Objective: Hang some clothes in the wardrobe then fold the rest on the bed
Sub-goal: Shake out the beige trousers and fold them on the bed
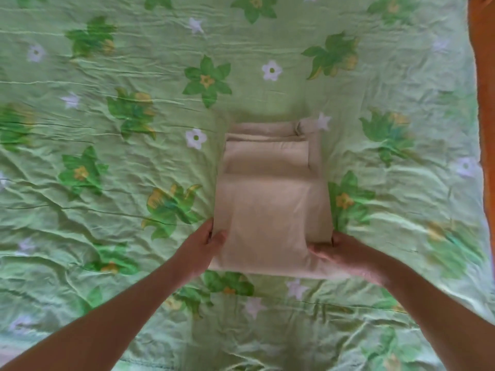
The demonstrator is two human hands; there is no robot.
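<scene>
Two grips clasp the folded beige garment (pixel 270 199) by its near corners, left grip (pixel 207 246) and right grip (pixel 344 254), on the bed (pixel 112 215). Folding seems nearly finished; next probably calls for an even lift aside.

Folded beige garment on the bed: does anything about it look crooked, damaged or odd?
Nothing much. The beige garment lies in a neat stack on the wrinkled floral bedsheet, the left hand and right hand gripping its near corners. Only its far right corner sticks out slightly.
</scene>
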